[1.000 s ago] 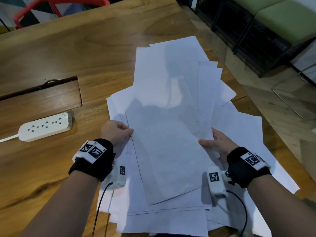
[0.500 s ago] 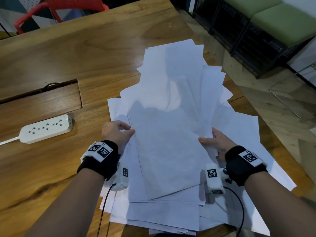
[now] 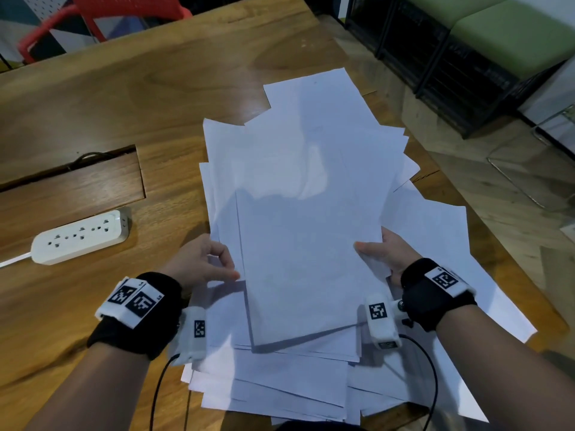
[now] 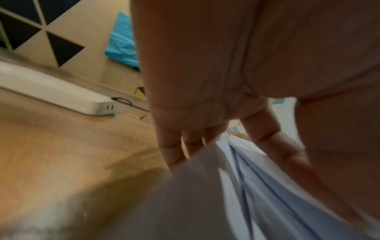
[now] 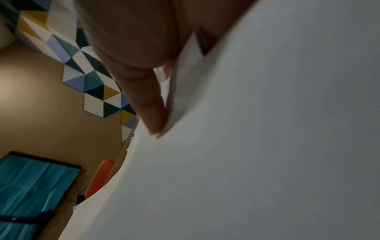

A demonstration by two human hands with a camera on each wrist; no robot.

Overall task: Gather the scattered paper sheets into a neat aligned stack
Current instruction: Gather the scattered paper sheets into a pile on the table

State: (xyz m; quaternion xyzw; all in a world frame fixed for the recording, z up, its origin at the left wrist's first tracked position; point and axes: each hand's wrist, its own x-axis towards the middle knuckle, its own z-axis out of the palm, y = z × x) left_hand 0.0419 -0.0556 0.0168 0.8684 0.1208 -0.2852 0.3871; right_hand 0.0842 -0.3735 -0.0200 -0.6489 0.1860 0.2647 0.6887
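Note:
Several white paper sheets [image 3: 305, 244] lie fanned and overlapping on the wooden table [image 3: 155, 88]. My left hand [image 3: 214, 262] grips the left edge of the upper bundle, thumb on top and fingers [image 4: 174, 146] under the sheets [image 4: 277, 194]. At the right edge my right hand [image 3: 382, 253] holds the same bundle, its thumb [image 5: 144, 97] pressed on the paper [image 5: 267, 146]. More loose sheets [image 3: 280, 384] lie askew underneath near me, and one sheet [image 3: 435, 237] juts out to the right.
A white power strip [image 3: 81, 236] lies left of the papers, beside a recessed cable hatch [image 3: 71, 185]. The table's right edge runs close to the sheets. Beyond it stand black crates with green cushions [image 3: 497, 42]. A red chair [image 3: 93, 14] is behind the table.
The fanned sheets between my hands have drawn closer together and slid a little toward me. Both hands keep hold of the bundle's side edges.

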